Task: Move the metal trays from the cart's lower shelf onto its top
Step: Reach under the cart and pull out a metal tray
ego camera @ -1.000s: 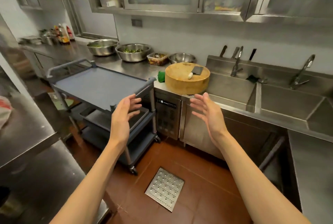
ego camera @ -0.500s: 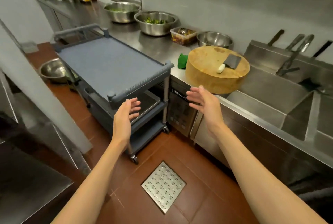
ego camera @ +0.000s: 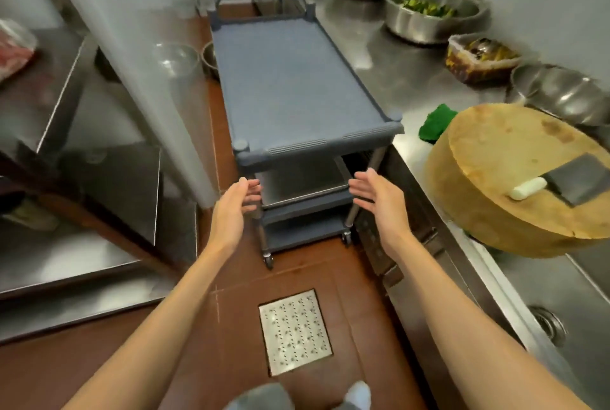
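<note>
2 hands, left [ego camera: 235, 208] and right [ego camera: 376, 200], hover palm-in with fingers released and empty, spaced to flank the trays [ego camera: 298, 183] on the cart [ego camera: 297, 86]'s shelf under its bare top.

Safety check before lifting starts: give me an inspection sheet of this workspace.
Surface: cart top, grey, nothing on it.
Job's things: metal tray on the shelf below the top, not yet lifted; how many are stacked cannot be told.
Clutter: chopping block with cleaver, green cloth, bowls on the counter.
Grippers: left hand and right hand open, flanking the tray, not touching.
Cables: nothing seen.
Surroundings: floor drain, steel tables left.
</note>
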